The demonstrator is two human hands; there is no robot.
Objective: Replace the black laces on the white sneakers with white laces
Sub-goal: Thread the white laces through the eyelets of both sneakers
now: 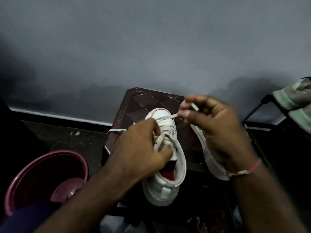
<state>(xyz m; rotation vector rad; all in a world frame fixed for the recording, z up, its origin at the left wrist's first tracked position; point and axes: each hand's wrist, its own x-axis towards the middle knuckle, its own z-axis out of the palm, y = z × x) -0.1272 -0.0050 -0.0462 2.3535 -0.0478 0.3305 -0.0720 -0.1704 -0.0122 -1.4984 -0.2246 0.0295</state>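
**White lace going in, both hands on it**

The sneaker (170,190) sits mid-stool, heel toward me. It looks light and likely to skid, so steady it at the eyelet row. My left hand (139,148) has its fingers curled there, pinching the white lace (165,117). The lace is flat, soft and floppy, so it's easiest to grab by the stiff tip. My right hand (215,128) is raised, thumb and fingertips clamped on that end. The second sneaker (207,153) along the stool's (151,100) right edge could snag the slack. Maroon tub (42,165) on the floor left, cloth (296,98) far right, both well apart.
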